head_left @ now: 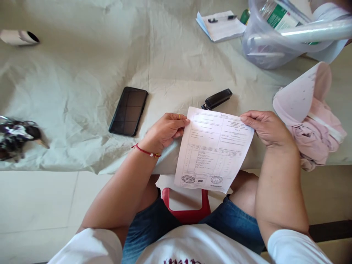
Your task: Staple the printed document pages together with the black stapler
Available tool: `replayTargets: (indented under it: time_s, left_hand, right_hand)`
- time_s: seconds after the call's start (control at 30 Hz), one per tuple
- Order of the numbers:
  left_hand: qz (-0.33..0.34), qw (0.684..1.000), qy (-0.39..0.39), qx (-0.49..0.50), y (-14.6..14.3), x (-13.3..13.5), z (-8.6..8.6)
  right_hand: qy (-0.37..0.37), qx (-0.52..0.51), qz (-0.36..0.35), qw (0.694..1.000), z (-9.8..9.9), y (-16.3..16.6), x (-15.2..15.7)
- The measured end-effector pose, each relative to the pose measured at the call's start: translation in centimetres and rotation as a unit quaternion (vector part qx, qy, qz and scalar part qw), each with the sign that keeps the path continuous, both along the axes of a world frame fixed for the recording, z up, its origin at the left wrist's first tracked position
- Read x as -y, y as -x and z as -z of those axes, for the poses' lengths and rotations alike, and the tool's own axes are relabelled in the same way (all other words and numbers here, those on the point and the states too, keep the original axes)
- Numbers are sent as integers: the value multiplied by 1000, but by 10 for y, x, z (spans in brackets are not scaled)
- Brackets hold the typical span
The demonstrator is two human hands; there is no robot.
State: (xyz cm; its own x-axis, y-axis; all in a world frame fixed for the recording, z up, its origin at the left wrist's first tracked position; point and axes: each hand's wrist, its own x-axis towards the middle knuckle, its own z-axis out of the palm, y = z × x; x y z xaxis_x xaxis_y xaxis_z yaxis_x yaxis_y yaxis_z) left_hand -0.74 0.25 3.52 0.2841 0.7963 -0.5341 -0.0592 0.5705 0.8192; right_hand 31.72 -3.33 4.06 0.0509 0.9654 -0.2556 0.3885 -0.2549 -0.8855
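A printed paper form with round stamps along its lower part hangs between my hands, over the table's front edge. My left hand pinches its upper left edge between thumb and fingers. At the upper right corner, my right hand grips the sheet, thumb on top. Just beyond the form's top edge lies a black stapler, set at a slant. Left of my left hand rests a black smartphone, its screen dark.
A pink cloth bundle lies right of my right hand. Farther back stand a clear plastic basket and a notepad with a pen. A bunch of keys and a cardboard tube are at left. A red stool shows below.
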Motion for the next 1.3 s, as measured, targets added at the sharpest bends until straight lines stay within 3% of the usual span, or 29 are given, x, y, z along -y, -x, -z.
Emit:
replayTargets:
  time_s: [0.2,0.33,0.5,0.6,0.67,0.77,1.0,1.2,1.3]
  left_hand:
    - [8,999,7,42,4,-1,3]
    - [54,993,5,104,5,-1,0]
    - [83,992,12,99,-2,3,0]
    - [114,991,22,61,-6,7,3]
    - [125,991,25,45,-9,9,5]
    - [134,990,20,35,-11,10,7]
    - [171,984,-8,41,-19,14,7]
    - [223,972,-41,64,-18,17,2]
    - [224,972,-61,28,-17,17,3]
  right_hand:
    - [23,-41,11,999,2,-5,0]
    - [57,-68,-3,996,1,-15,0]
    - [60,53,-31,996,2,-11,-3]
    - [7,106,-17,994,-3,6,-2]
    - [-76,127,17,989,-9,21,-1]
    - [-112,123,-6,986,-17,45,0]
    - [-17,75,-146,986,-22,74,1]
    - [39,-38,-147,988,-19,67,3]
    - [42,-24,-123,991,-14,67,2]
